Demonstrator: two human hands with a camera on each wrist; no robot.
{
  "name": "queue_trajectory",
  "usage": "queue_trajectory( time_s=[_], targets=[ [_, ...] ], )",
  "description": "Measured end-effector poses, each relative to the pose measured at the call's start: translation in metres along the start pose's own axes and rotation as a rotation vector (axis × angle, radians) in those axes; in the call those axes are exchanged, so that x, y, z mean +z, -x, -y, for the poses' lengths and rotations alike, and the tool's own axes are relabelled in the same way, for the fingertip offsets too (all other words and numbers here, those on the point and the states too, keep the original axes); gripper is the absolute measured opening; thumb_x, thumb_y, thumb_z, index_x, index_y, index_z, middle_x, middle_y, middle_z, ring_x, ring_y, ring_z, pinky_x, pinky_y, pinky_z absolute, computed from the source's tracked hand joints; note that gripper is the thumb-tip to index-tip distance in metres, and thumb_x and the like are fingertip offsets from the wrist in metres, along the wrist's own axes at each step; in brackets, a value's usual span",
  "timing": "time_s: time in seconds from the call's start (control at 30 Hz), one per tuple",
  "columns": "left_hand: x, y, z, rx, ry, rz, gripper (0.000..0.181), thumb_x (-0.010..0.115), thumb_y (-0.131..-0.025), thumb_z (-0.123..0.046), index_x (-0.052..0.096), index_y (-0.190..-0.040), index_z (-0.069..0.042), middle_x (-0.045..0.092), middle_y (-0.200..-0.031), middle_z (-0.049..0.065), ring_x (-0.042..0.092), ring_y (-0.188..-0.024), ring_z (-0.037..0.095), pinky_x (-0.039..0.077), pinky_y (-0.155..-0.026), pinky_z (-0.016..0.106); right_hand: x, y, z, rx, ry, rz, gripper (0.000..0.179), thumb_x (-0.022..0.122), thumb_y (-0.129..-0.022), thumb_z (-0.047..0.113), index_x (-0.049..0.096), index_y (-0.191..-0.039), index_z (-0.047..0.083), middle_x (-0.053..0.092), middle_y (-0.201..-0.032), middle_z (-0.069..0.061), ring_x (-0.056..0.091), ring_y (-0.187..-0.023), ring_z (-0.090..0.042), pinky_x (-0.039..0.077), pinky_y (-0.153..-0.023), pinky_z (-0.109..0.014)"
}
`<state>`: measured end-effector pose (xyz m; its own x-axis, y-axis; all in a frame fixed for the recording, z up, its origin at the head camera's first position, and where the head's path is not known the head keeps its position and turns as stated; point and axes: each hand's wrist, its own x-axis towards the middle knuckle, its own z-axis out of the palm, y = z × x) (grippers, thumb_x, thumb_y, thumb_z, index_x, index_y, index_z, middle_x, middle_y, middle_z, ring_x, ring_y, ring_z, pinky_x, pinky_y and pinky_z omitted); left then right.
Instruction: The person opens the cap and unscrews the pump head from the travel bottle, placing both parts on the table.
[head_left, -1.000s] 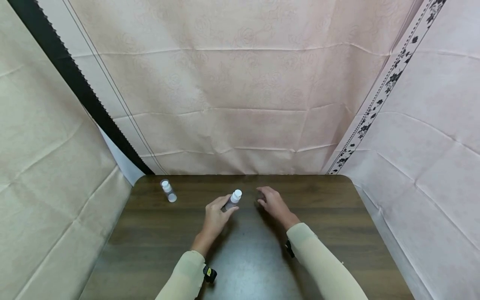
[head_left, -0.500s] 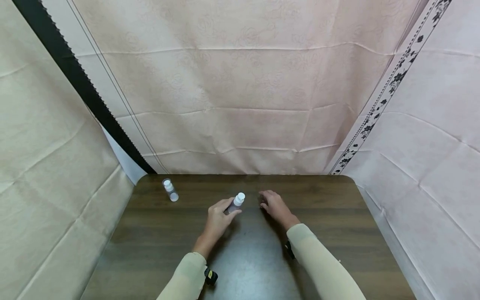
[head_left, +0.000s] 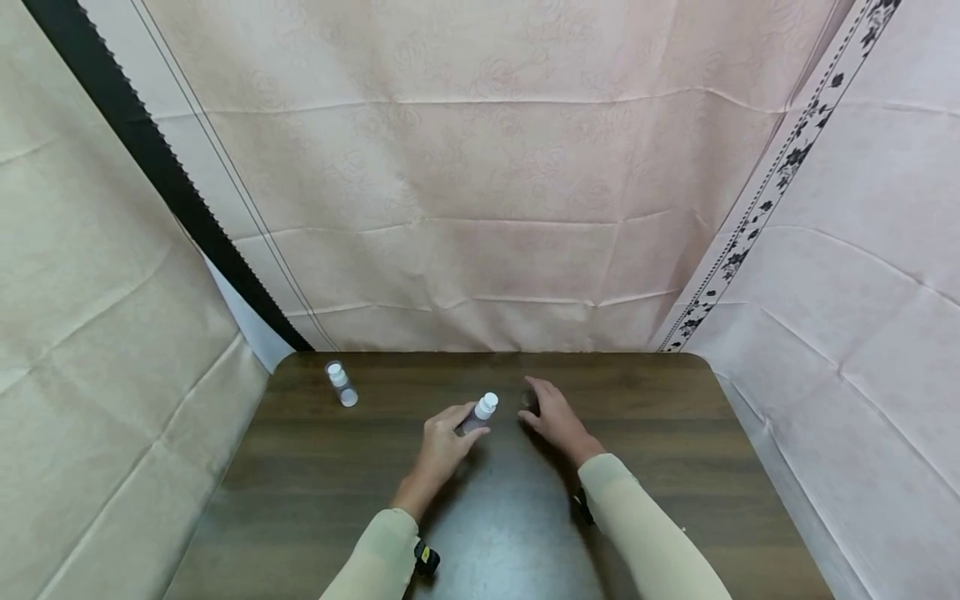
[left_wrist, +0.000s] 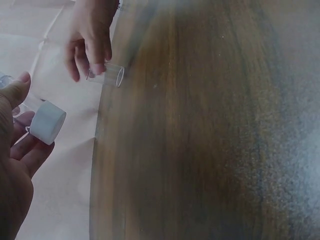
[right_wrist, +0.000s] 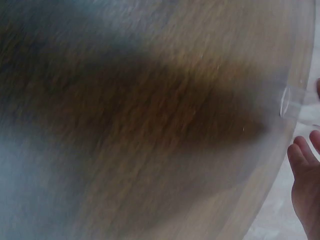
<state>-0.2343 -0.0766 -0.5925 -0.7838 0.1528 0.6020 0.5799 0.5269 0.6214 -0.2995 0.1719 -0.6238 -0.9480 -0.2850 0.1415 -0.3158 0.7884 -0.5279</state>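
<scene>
My left hand (head_left: pixel 441 446) grips a small clear bottle (head_left: pixel 476 418) with a white top, tilted up and to the right over the table. The left wrist view shows one of its white ends (left_wrist: pixel 47 122) close up, past the fingers. My right hand (head_left: pixel 555 419) curves round a small clear cylinder (left_wrist: pixel 111 76), like a see-through bottle cap with a round rim. In the right wrist view this clear cylinder (right_wrist: pixel 300 106) lies at the right edge, partly cut off, with fingertips beside it.
A second small bottle (head_left: pixel 341 383) with a white top stands at the back left of the dark wooden table (head_left: pixel 322 483). Pale cloth (head_left: pixel 480 250) hangs behind the table's far edge and along both sides.
My left hand has moved slightly right with the bottle, closer to the right hand. The right hand's thumb and fingers have spread, so the clear cylinder shows more between them.
</scene>
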Motion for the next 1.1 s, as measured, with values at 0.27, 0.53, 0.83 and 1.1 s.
queue_trajectory(
  time_s=[0.27,0.53,0.83,1.1],
  targets=[
    [0.004,0.000,-0.003,0.038,-0.016,-0.005,0.042,0.093,-0.074,-0.009,0.077,-0.112,0.000,0.077,-0.101,0.014,0.075,-0.090,0.026,0.063,-0.075,0.041,-0.027,0.012,0.000,-0.065,-0.048,-0.115,0.066,0.077,-0.095,0.027,0.049,-0.149,0.004,0.051,-0.152,-0.019,0.048,-0.141,-0.037,0.042,-0.115,-0.056],
    [0.006,0.001,-0.007,0.087,-0.034,-0.008,0.044,0.094,-0.072,-0.009,0.077,-0.112,-0.001,0.075,-0.097,0.012,0.074,-0.086,0.024,0.062,-0.072,0.039,-0.048,0.031,0.010,-0.110,-0.114,-0.125,0.071,0.079,-0.093,0.033,0.046,-0.152,0.010,0.050,-0.154,-0.014,0.050,-0.140,-0.034,0.045,-0.112,-0.055],
    [0.012,0.000,-0.014,0.080,-0.085,0.056,0.044,0.093,-0.075,-0.014,0.077,-0.116,-0.006,0.073,-0.101,0.009,0.072,-0.086,0.020,0.062,-0.072,0.033,-0.066,0.049,0.027,-0.176,-0.253,-0.199,0.074,0.085,-0.087,0.024,0.050,-0.150,0.010,0.056,-0.147,-0.013,0.060,-0.128,-0.035,0.054,-0.100,-0.055],
    [0.015,-0.003,-0.020,0.122,-0.203,0.105,0.044,0.093,-0.076,-0.020,0.078,-0.116,-0.008,0.072,-0.102,0.004,0.068,-0.091,0.019,0.060,-0.077,0.033,-0.077,0.059,0.049,-0.128,-0.325,-0.179,0.063,0.084,-0.089,0.024,0.058,-0.146,0.019,0.064,-0.139,-0.011,0.064,-0.123,-0.031,0.057,-0.095,-0.050]
  ],
)
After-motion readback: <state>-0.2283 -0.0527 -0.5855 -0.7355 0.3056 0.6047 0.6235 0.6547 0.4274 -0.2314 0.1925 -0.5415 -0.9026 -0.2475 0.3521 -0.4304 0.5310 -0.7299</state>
